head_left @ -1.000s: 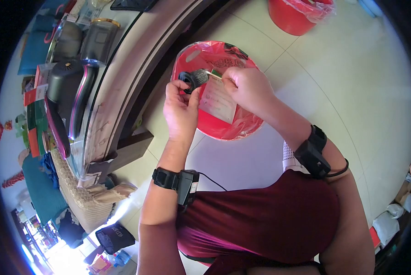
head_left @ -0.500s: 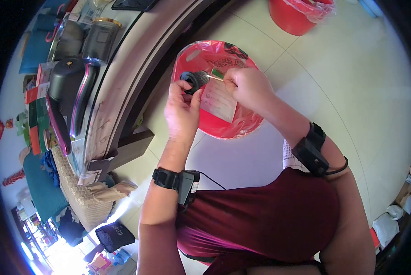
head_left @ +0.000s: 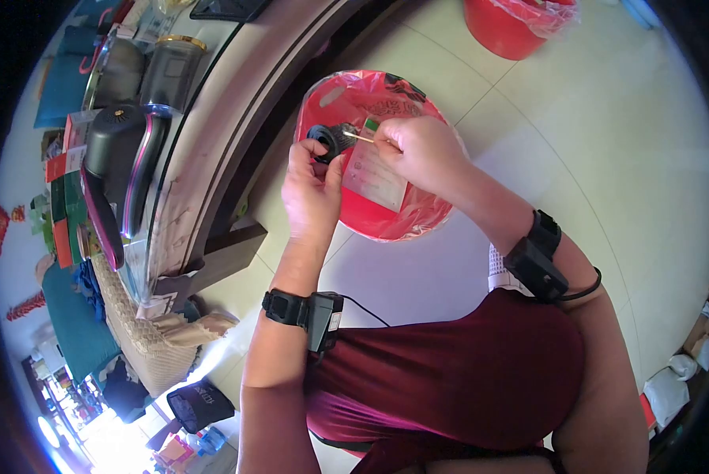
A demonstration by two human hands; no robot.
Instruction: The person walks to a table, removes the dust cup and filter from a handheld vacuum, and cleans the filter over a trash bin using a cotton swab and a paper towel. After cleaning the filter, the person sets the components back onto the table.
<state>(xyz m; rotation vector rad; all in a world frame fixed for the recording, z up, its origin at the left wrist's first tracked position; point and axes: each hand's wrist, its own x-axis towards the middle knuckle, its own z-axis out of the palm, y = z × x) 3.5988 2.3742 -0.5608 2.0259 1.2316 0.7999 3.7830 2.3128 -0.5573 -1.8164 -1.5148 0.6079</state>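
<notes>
My left hand (head_left: 311,197) pinches a small black round part (head_left: 321,136) with a hollow ring at one end and a greyish, bristly or ridged end facing right; its exact kind I cannot make out. In my closed right hand (head_left: 427,150) is a cotton swab (head_left: 360,137), a thin pale stick whose white tip meets or nearly meets the greyish end. Both hands are above a red bin (head_left: 370,225) lined with a clear plastic bag. Inside the bin lies a whitish printed card (head_left: 378,186) with a green edge.
On the left, a glass-topped table (head_left: 204,118) holds a dark handheld appliance (head_left: 116,142), a clear cylinder (head_left: 171,71) and several boxes. Another red bin (head_left: 504,31) stands on the tiled floor at the top. Bags (head_left: 669,395) lie at the lower right.
The swab and my right hand have shifted slightly left, and the swab tip is now over the part's greyish end. My left hand has turned the black part a little.
</notes>
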